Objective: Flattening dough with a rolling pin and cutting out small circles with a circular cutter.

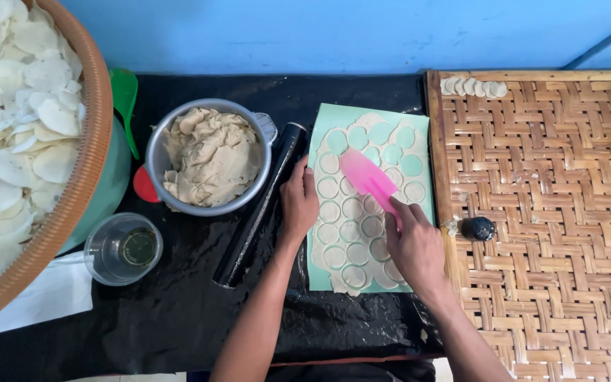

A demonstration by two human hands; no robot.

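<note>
A light green mat point(327, 120) lies on the black sheet, covered with rolled dough point(351, 230) cut into several round discs; some holes at the top show bare mat. My right hand point(413, 244) grips a pink flat spatula point(365, 177) whose blade rests on the discs near the mat's middle. My left hand point(299, 200) presses flat on the mat's left edge, fingers together, beside a black rolling pin point(259, 205).
A metal bowl of dough point(210, 155) stands left of the pin. A clear cup point(121, 247), a green scoop point(125, 99) and a big basket of white discs point(22, 141) are further left. A woven bamboo tray point(553, 226) on the right holds stacked discs point(473, 87) and a dark round object point(477, 228).
</note>
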